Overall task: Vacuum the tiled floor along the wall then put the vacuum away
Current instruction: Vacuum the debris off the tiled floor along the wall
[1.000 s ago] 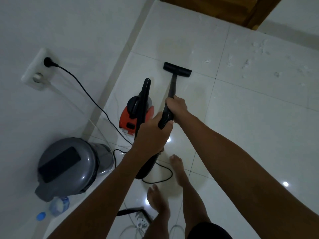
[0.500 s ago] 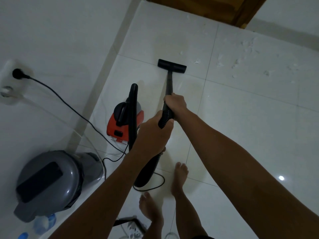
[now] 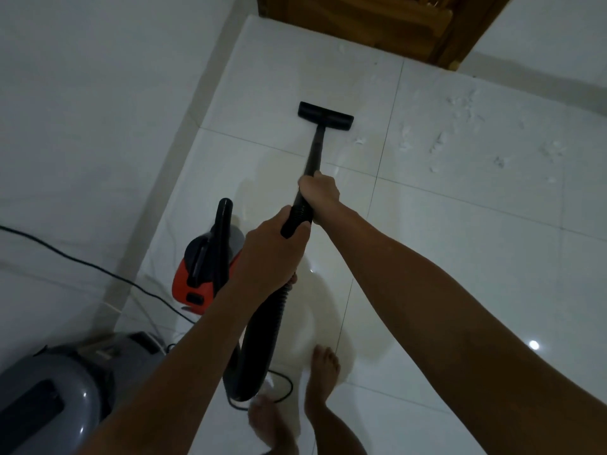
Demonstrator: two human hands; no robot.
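I'm getting a dim, grey-blue picture with flat, weak light. Two small bright glare spots sit on the glossy tiled floor (image 3: pixel 460 257): one just below my left hand (image 3: pixel 272 254), the other well to the right of my right hand (image 3: pixel 320 197), so the lamps appear to be overhead. A soft, faint shadow pools on the tiles below both hands. The wide lens bends the wall (image 3: pixel 98 126) and the tile lines to the left of my hands. My nearer foot (image 3: pixel 269 425) is smeared by motion blur.
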